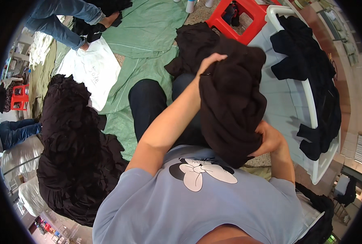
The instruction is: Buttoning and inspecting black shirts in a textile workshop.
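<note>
A bunched bundle of dark brown-black cloth (234,97) is raised over my lap, between my two hands. My left hand (211,63) grips its far left edge, with the fingers partly hidden behind the folds. At the near right edge my right hand (268,140) is closed on the same bundle, its fingertips tucked under the cloth. Just beyond my knees lies another heap of dark cloth (193,42), partly covered by the bundle. Whether the bundle is one garment or several pieces I cannot tell.
To my left rises a tall pile of black cloth (75,154). A white-rimmed tub (313,118) stands at my right, dark garments (327,81) over its edge. Ahead is a red stool (246,24). Green sheeting (140,28) and a white sack (95,73) cover the floor near another person's legs (63,18).
</note>
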Available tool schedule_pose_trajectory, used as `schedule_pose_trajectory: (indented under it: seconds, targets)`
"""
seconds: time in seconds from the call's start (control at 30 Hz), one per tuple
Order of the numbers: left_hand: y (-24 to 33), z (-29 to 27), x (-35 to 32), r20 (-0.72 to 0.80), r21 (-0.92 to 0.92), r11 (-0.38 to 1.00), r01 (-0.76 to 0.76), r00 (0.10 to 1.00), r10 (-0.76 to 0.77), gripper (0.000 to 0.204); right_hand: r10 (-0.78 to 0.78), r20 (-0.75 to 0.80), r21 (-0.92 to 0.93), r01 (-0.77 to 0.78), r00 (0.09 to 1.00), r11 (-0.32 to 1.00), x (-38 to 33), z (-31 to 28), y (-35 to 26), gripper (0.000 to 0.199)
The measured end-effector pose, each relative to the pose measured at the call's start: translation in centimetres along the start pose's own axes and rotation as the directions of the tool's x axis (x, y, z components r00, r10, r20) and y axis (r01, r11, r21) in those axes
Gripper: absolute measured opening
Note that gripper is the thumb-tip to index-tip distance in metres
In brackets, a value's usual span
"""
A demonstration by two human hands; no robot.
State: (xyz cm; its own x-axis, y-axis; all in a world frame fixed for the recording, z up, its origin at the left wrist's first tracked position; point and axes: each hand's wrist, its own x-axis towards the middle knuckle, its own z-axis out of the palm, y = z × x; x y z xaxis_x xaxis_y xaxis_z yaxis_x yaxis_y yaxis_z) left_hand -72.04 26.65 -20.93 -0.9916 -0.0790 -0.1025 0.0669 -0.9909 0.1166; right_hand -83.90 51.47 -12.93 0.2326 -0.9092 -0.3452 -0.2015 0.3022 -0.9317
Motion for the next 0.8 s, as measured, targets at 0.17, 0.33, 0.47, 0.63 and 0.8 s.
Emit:
schedule_pose_trajectory:
  seconds: [0.17,0.33,0.47,0.63,0.8]
  targets:
    - [2.8,2.9,-12.0,0.044,-0.032,0.901,-0.432,0.9,0.433,0.052,-0.187,0.006,0.098,0.185,0.982,0.978,0.1,0.4,-2.6,0.058]
    - [0.0,0.0,-25.6,0.027,0.149,0.644,-0.75,0.654,0.756,0.062,-0.06,-0.063,-0.287,0.039,0.996,0.957,2.5,2.0,-6.0,0.057]
    - [-4.7,-6.9,-34.1,-0.579,0.657,0.668,-0.349,0.334,0.744,0.064,-0.203,-0.214,-0.668,0.008,0.956,0.744,7.4,4.1,-1.3,0.05]
    - [-11.1,-10.4,-39.8,-0.701,0.573,0.762,-0.301,0.302,0.646,0.044,-0.168,-0.21,-0.78,-0.062,0.963,0.622,9.9,4.2,0.9,0.06]
    - [-10.1,-7.1,-36.7,-0.328,0.938,0.286,0.195,0.236,0.915,0.041,-0.36,-0.047,-0.87,0.138,0.932,0.473,12.3,6.2,-2.5,0.061]
